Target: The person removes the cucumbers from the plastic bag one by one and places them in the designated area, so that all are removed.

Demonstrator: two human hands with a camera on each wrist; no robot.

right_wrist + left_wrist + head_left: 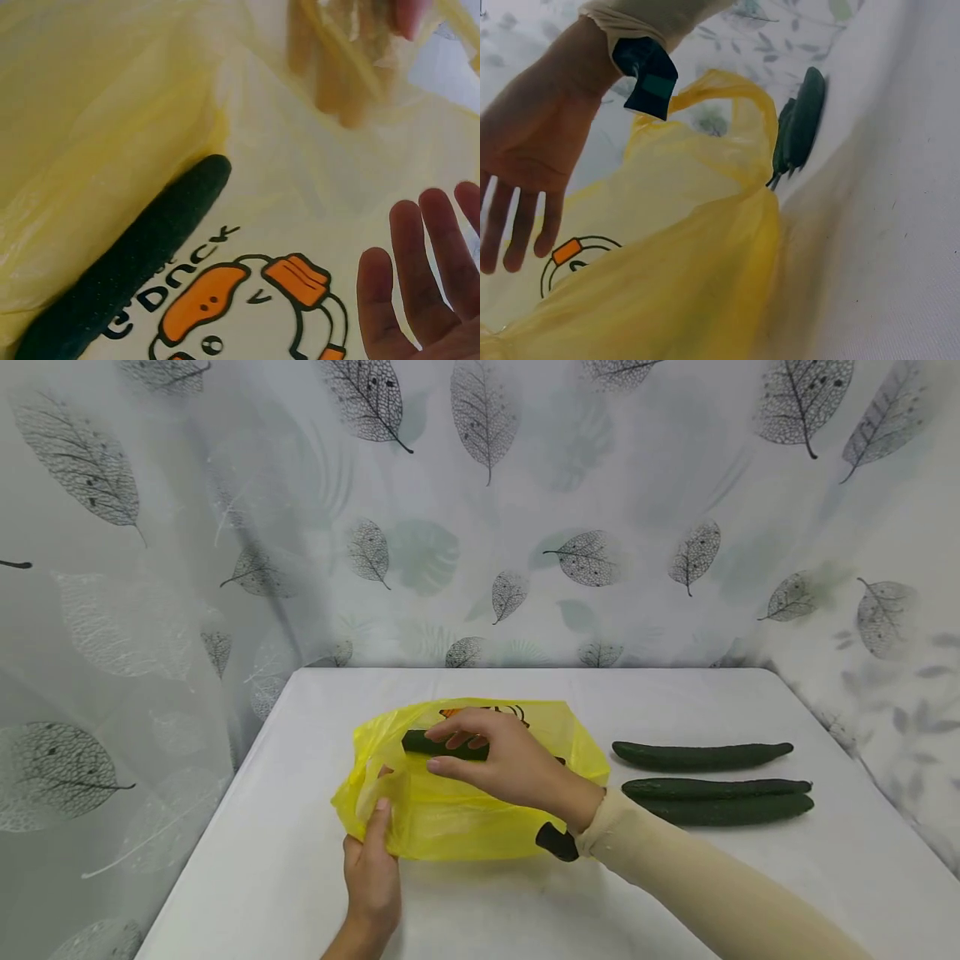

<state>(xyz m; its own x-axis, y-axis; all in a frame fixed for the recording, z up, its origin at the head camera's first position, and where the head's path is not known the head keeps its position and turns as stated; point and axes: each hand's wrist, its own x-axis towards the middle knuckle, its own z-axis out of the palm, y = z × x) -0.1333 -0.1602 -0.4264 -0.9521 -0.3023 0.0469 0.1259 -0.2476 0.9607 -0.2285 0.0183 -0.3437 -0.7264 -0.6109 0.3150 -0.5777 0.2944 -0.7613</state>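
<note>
A yellow plastic bag (472, 831) with a printed cartoon duck lies on the table, its mouth spread toward the left. My left hand (372, 881) pinches the near edge of that mouth between thumb and fingers. Inside the bag is a dark green cucumber (131, 262), lying beside the printed lettering. Over the bag hovers my right hand (506, 762), its fingers loosely bent and holding nothing. In the left wrist view the right hand's fingers (525, 225) hang straight and apart.
To the bag's right lie three more cucumbers: one farther back (701, 756) and two side by side, the nearer one (727, 811) in front. The white table (315, 718) meets a leaf-patterned curtain (480, 527) behind. A dark strap (557, 842) circles the right wrist.
</note>
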